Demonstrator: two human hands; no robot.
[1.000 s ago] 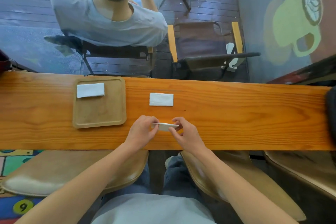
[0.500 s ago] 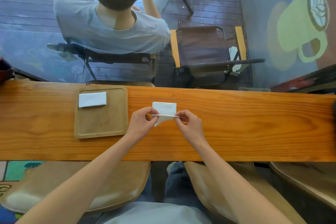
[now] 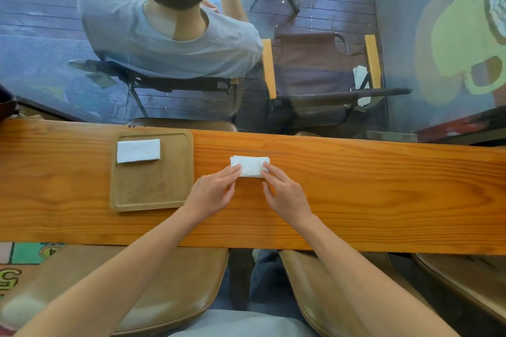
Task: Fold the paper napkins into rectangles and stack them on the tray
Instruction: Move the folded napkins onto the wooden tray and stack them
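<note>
A white folded napkin lies on the wooden counter, on top of another folded napkin whose edges show just beneath it. My left hand touches its near left corner with the index fingertip. My right hand touches the near right corner the same way. Both thumbs are off the paper and nothing is pinched. To the left sits a square wooden tray with one folded napkin in its far left corner.
Beyond the counter's far edge is glass, and behind it a person sits with their back to me beside a vacant folding chair. Tan stool seats stand under the counter's near edge.
Both hands carried the folded napkin away from the near edge and laid it flat on the napkin lying on the counter. The pinch has loosened to fingertip contact.
</note>
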